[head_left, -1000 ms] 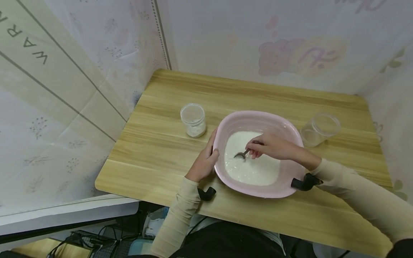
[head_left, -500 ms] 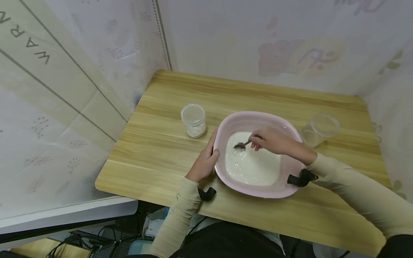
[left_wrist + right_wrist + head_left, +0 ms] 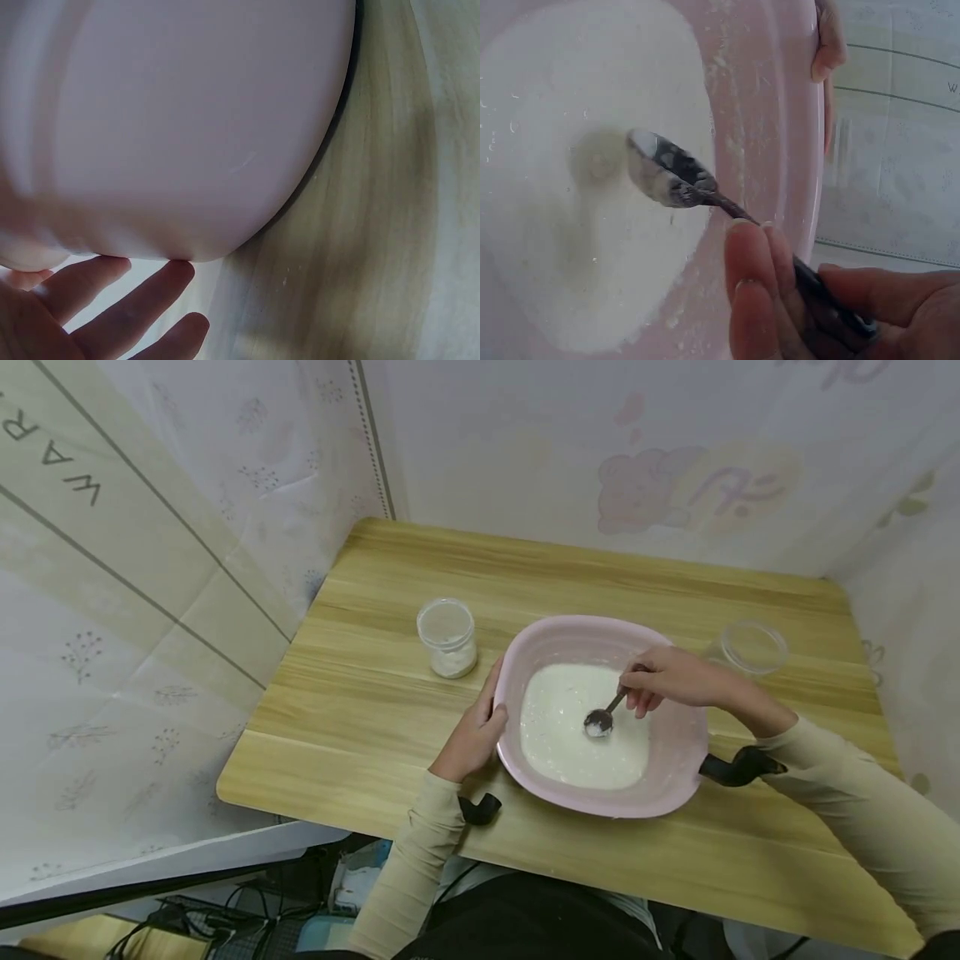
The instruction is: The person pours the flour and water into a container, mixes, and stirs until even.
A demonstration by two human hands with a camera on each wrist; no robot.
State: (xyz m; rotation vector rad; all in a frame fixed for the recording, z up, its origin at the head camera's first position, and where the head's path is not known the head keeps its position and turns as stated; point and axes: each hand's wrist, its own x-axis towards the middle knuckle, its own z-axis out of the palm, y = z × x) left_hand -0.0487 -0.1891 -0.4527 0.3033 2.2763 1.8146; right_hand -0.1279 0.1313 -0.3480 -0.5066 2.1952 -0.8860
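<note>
A pink plastic basin [image 3: 678,777] with white liquid [image 3: 558,760] in it stands on the table. My left hand [image 3: 472,735] holds the basin's left rim, thumb on the edge. In the left wrist view its fingertips [image 3: 180,271] touch the outer wall. My right hand [image 3: 675,677] grips a dark metal spoon [image 3: 598,723] by the handle, over the basin. The right wrist view shows the spoon's bowl [image 3: 667,169] coated with white residue, its shadow on the liquid beneath. White smears cling to the basin's inner wall.
A clear jar [image 3: 450,639] with some white stuff at the bottom stands left of the basin. Another clear jar [image 3: 756,647] is behind the right hand, partly covered by it. Patterned walls rise behind the wooden table [image 3: 337,727]; cables lie below its front left edge.
My right hand first moved the spoon slightly back and left, then brought it right and toward me, turning the bowl up out of the liquid. The left hand and basin stayed put.
</note>
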